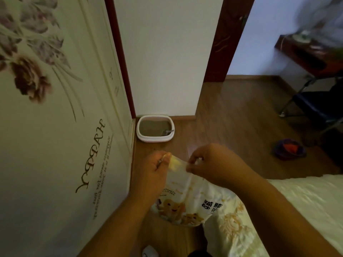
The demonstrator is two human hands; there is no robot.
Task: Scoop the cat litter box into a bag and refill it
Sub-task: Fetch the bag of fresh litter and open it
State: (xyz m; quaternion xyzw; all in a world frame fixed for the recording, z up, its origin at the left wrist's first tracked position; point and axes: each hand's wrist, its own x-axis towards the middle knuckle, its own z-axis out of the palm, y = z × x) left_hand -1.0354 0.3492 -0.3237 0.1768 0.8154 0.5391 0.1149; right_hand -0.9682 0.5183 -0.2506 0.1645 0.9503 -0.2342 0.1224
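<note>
pinching the litter bag [187,197] top, apparently, left hand [156,169] and right hand [211,164]

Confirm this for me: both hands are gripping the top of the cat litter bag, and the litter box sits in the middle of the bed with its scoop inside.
Not quite. The litter box sits on the wooden floor in the corner by the wall, not on the bed, as the head view shows. Otherwise right: left hand and right hand grip the litter bag top, and the scoop lies inside.
</note>
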